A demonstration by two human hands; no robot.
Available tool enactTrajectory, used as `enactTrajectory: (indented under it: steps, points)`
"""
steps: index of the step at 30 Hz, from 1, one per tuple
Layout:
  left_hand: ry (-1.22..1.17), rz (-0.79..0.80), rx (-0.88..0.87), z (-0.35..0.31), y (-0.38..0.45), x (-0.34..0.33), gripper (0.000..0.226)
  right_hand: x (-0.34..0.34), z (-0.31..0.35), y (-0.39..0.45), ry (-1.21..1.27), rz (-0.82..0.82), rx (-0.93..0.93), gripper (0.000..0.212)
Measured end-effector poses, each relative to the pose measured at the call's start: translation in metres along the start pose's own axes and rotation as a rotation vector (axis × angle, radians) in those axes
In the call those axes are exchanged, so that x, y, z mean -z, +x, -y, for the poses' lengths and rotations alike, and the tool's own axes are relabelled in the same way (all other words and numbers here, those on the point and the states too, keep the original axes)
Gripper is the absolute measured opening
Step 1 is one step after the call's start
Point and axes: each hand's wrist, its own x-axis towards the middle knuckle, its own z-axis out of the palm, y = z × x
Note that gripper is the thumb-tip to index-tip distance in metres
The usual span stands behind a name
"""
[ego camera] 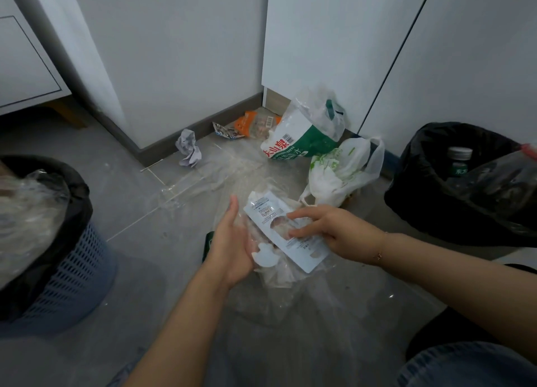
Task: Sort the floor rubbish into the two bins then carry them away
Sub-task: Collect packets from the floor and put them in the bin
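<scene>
Two hands manage the clear packaging (286, 243) above the floor: my left hand (232, 250) cups its edge, my right hand (334, 231) pinches the card. I compress it first, then drop it into the blue bin (78, 273).

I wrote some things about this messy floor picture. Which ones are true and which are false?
1. Both hands are on a white packet. True: the left hand and the right hand hold the white packet.
2. The blue bin stands on the right. False: the blue bin is on the left.
3. A crumpled paper lies near the wall. True.
4. The black bag on the right is empty. False: the black bag holds a capped bottle.
</scene>
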Motion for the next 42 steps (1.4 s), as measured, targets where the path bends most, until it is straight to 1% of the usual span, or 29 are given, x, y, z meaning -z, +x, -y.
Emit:
enactTrajectory:
  steps: [1, 3, 5, 6, 7, 8, 10, 11, 12, 13, 14, 16, 19, 20, 22, 23, 26, 30, 32, 34, 37, 39, 40, 42]
  points:
    - [0.043, 0.031, 0.008, -0.003, -0.003, -0.002, 0.063, 0.001, 0.001, 0.001, -0.029, 0.025, 0.007, 0.058]
    - [0.209, -0.018, -0.032, 0.003, -0.004, -0.004, 0.051, 0.002, 0.005, 0.002, -0.065, 0.072, 0.028, 0.058]
    - [0.272, -0.192, -0.113, 0.011, 0.001, -0.005, 0.048, 0.0, 0.008, 0.002, -0.042, 0.112, 0.03, 0.058]
    - [0.263, -0.255, -0.15, 0.014, 0.003, -0.005, 0.049, 0.001, 0.011, 0.0, 0.03, 0.129, -0.009, 0.057]
    - [0.242, -0.293, -0.184, 0.015, 0.005, -0.005, 0.05, 0.002, 0.014, -0.001, 0.176, 0.135, -0.085, 0.056]
    - [0.225, -0.308, -0.217, 0.014, 0.006, -0.005, 0.051, 0.004, 0.017, -0.002, 0.4, 0.12, -0.193, 0.056]
    - [0.187, -0.314, -0.282, 0.011, 0.007, -0.004, 0.05, 0.006, 0.022, -0.004, 0.907, -0.013, -0.414, 0.049]
    - [0.16, -0.312, -0.323, 0.009, 0.006, -0.003, 0.048, 0.006, 0.022, -0.004, 1.1, -0.097, -0.521, 0.041]
    - [0.136, -0.311, -0.366, 0.008, 0.005, -0.003, 0.047, 0.006, 0.021, -0.005, 1.203, -0.144, -0.615, 0.035]
    - [0.12, -0.319, -0.408, 0.007, 0.003, -0.004, 0.046, 0.006, 0.022, -0.006, 1.229, -0.136, -0.671, 0.032]
    - [0.115, -0.33, -0.451, 0.005, 0.0, -0.005, 0.046, 0.006, 0.024, -0.008, 1.216, -0.095, -0.681, 0.031]
    - [0.14, -0.35, -0.554, -0.003, -0.01, -0.01, 0.045, 0.009, 0.033, -0.006, 1.213, -0.042, -0.629, 0.03]
    - [0.195, -0.387, -0.711, -0.021, -0.038, -0.023, 0.045, 0.02, 0.05, 0.007, 1.292, -0.084, -0.562, 0.025]
    - [0.198, -0.39, -0.767, -0.028, -0.054, -0.026, 0.044, 0.026, 0.059, 0.013, 1.302, -0.092, -0.539, 0.02]
    - [0.251, -0.415, -0.87, -0.037, -0.085, -0.03, 0.042, 0.035, 0.074, 0.024, 1.303, -0.078, -0.493, 0.009]
    - [0.295, -0.445, -0.932, -0.044, -0.105, -0.029, 0.041, 0.04, 0.088, 0.032, 1.282, -0.044, -0.45, 0.009]
    - [0.408, -0.469, -1.05, -0.059, -0.151, -0.024, 0.041, 0.047, 0.123, 0.046, 1.176, 0.046, -0.338, 0.017]
    - [0.548, -0.506, -1.159, -0.091, -0.208, -0.013, 0.041, 0.057, 0.179, 0.066, 1.019, 0.085, -0.18, 0.027]
    - [0.591, -0.569, -1.222, -0.11, -0.237, -0.005, 0.041, 0.06, 0.207, 0.078, 0.888, 0.07, -0.119, 0.033]
    - [0.618, -0.651, -1.31, -0.129, -0.264, 0.007, 0.04, 0.059, 0.233, 0.09, 0.699, 0.02, -0.04, 0.04]
    - [0.638, -0.778, -1.418, -0.156, -0.297, 0.026, 0.037, 0.05, 0.269, 0.106, 0.397, -0.045, 0.179, 0.059]
    - [0.662, -0.827, -1.466, -0.17, -0.314, 0.036, 0.038, 0.04, 0.289, 0.118, 0.307, -0.08, 0.288, 0.065]
    - [0.684, -0.852, -1.484, -0.176, -0.323, 0.042, 0.04, 0.032, 0.298, 0.126, 0.28, -0.086, 0.308, 0.066]
    - [0.728, -0.9, -1.506, -0.183, -0.335, 0.052, 0.044, 0.018, 0.311, 0.138, 0.24, -0.063, 0.28, 0.066]
